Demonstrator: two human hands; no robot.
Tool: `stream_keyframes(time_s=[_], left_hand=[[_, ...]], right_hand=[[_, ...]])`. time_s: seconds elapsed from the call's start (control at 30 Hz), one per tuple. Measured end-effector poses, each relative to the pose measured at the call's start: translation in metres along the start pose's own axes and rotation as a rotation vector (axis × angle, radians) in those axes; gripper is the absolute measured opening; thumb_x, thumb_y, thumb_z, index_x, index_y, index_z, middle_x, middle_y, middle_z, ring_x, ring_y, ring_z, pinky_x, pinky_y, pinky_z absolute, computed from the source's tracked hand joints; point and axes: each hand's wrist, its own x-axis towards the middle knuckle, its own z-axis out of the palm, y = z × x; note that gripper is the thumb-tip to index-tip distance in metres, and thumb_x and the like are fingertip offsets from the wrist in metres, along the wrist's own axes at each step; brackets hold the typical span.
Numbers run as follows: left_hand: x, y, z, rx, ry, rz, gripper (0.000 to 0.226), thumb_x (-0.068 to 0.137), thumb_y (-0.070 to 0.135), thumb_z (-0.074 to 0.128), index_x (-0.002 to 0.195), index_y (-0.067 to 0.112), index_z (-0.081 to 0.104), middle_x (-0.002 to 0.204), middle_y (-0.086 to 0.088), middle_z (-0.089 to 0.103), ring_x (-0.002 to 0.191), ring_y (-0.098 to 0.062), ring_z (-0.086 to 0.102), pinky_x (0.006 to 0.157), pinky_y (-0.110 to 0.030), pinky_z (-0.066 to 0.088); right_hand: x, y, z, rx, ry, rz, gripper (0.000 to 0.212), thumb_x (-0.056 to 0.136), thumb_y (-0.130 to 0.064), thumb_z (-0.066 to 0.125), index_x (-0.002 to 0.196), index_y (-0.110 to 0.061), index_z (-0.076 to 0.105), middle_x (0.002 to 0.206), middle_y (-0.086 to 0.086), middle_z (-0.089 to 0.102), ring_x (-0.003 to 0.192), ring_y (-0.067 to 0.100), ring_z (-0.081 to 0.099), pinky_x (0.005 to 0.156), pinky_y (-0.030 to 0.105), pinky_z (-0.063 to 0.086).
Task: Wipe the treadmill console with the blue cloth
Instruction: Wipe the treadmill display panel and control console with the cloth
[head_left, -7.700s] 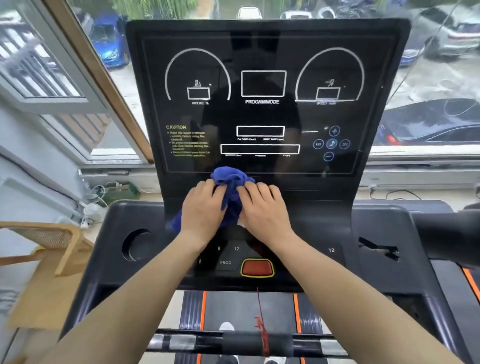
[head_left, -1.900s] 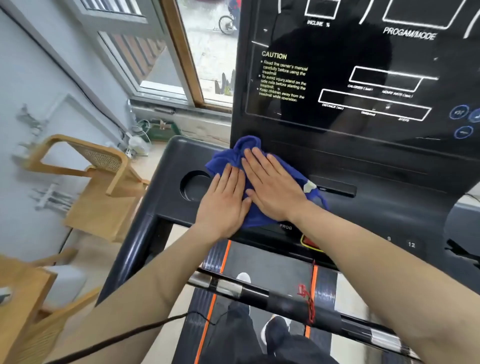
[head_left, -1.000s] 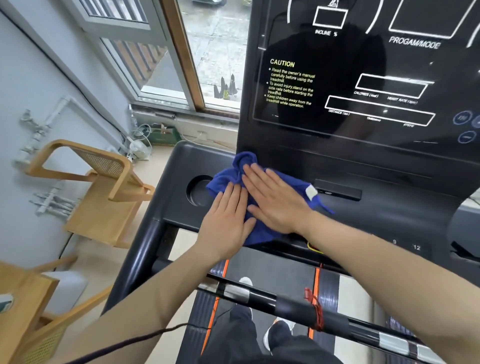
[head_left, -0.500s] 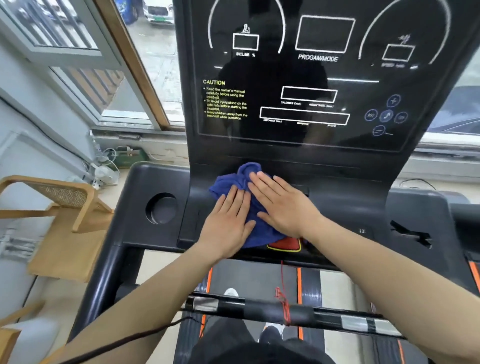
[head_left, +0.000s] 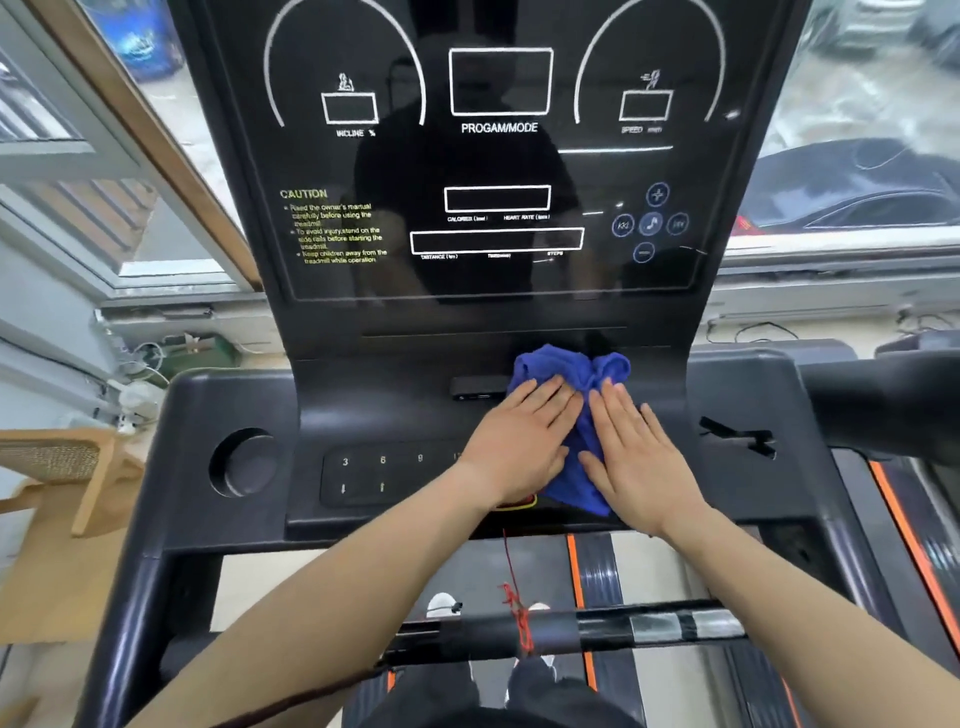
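The black treadmill console (head_left: 405, 415) fills the view, with its dark display panel (head_left: 498, 171) upright behind a sloped button deck. A crumpled blue cloth (head_left: 582, 374) lies on the deck just right of centre. My left hand (head_left: 519, 441) and my right hand (head_left: 639, 452) press flat on the cloth side by side, fingers pointing at the display. The cloth covers the right part of the button deck. A red stop button (head_left: 519, 503) peeks out under my left wrist.
A round cup holder (head_left: 241, 462) sits at the deck's left, number keys (head_left: 382, 460) beside it. A black handlebar (head_left: 571, 631) with a red cord crosses below my forearms. A wooden chair (head_left: 62, 467) stands at the left, windows behind the console.
Both hands have slid the blue cloth to the right across the deck, from the left side to just right of centre, uncovering the number keys. The view has swung back to face the console.
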Motion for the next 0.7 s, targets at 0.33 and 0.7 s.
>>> stream_keyframes(time_s=[0.33, 0.7], left_hand=[[-0.075, -0.065, 0.002, -0.142, 0.111, -0.205, 0.060, 0.093, 0.027, 0.039, 0.149, 0.007, 0.044, 0.154, -0.011, 0.044, 0.142, -0.024, 0.042, 0.118, -0.038, 0.033], [-0.168, -0.055, 0.006, -0.059, 0.207, -0.454, 0.042, 0.093, 0.022, 0.042, 0.118, 0.000, 0.068, 0.121, -0.018, 0.069, 0.115, -0.033, 0.064, 0.101, -0.042, 0.048]], right_hand=[[0.064, -0.064, -0.014, -0.036, -0.013, -0.249, 0.067, 0.097, -0.035, 0.033, 0.152, 0.002, 0.025, 0.160, 0.021, 0.026, 0.149, 0.037, 0.022, 0.120, 0.050, 0.025], [0.052, -0.164, -0.005, 0.127, -0.125, -0.484, 0.068, 0.102, -0.037, 0.037, 0.158, -0.008, 0.011, 0.167, 0.011, 0.003, 0.154, 0.024, 0.001, 0.123, 0.035, 0.003]])
